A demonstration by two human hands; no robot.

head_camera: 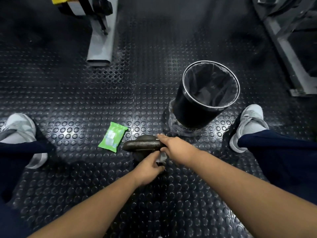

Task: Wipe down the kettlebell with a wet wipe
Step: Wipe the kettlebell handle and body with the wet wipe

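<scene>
A dark kettlebell [142, 144] stands on the studded rubber floor between my feet, its thick handle on top. My right hand [176, 148] grips the right end of the handle. My left hand [148, 166] presses a crumpled white wet wipe [162, 157] against the kettlebell's near side, just under the handle. Most of the kettlebell's body is hidden behind my hands. A green pack of wet wipes [113, 137] lies flat on the floor just left of the kettlebell.
A black bin [205, 95] with a clear liner stands tilted at the right, beyond the kettlebell. Grey machine legs [101, 43] sit at the back left and a frame [288, 54] at the far right. My shoes [20, 129] [248, 122] flank the spot.
</scene>
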